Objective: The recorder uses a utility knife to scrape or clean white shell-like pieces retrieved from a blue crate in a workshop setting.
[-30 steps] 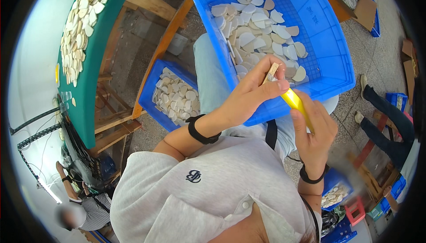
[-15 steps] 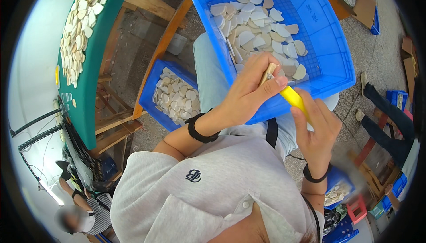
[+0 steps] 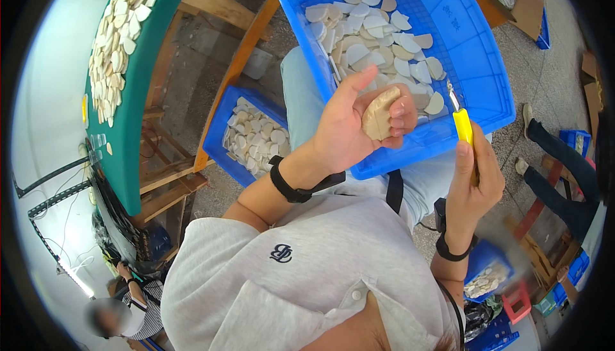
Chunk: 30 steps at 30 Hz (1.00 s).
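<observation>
My left hand [image 3: 349, 117] is turned palm up above the near edge of a large blue crate, its fingers curled round a beige, rounded flat piece [image 3: 382, 114]. The thumb stands away from the piece. To the right, my right hand [image 3: 477, 168] grips a yellow-handled knife [image 3: 462, 126] upright, its slim metal tip pointing away from me and apart from the piece. Below both hands, the blue crate [image 3: 477, 56] rests across my lap. Many pale half-round pieces [image 3: 375, 33] lie heaped in it, mostly toward its left side.
At the left, more pale pieces [image 3: 109, 62] cover part of a green-topped table [image 3: 131, 178]. A smaller blue bin [image 3: 214, 130] of pieces stands on the floor by my leg. Other people [image 3: 144, 306] sit lower left and at the right. Cardboard boxes [image 3: 525, 14] stand upper right.
The knife has come away from the piece, and my right hand has moved right with its tip now pointing up. My left hand has turned over, showing the piece's broad face.
</observation>
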{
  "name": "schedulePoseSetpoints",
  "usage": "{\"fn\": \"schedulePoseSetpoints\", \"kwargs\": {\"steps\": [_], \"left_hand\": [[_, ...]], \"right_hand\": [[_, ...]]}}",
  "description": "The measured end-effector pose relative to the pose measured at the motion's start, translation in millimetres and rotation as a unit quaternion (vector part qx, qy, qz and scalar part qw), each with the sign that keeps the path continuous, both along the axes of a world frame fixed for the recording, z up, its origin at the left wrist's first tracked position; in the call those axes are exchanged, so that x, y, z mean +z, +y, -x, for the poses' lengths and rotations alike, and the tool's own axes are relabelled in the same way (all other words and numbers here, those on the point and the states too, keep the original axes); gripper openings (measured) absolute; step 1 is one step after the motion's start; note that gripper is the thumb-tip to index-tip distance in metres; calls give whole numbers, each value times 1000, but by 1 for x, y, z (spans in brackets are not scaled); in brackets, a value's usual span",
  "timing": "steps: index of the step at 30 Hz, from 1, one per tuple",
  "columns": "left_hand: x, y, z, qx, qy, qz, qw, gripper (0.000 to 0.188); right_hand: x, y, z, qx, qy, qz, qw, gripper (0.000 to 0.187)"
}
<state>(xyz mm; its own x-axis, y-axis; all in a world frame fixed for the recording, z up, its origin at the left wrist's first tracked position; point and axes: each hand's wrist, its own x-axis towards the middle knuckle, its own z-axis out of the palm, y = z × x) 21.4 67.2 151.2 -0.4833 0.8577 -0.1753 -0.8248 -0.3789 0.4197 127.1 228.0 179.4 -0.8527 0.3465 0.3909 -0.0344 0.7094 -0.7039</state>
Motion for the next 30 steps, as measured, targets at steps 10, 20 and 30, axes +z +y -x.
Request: {"fn": "schedulePoseSetpoints", "kwargs": {"steps": [10,20,30], "left_hand": [[-4,0,0,-20,-5,-61,998,31],[12,4,-11,57,257,225,938,19],[17,2,-11,54,320,281,903,18]], "right_hand": [[1,-2,-1,17,-16,21,1000,23],[7,-7,2,124,-43,-28,991,29],[6,-5,3,123,-44,-37,991,28]]}}
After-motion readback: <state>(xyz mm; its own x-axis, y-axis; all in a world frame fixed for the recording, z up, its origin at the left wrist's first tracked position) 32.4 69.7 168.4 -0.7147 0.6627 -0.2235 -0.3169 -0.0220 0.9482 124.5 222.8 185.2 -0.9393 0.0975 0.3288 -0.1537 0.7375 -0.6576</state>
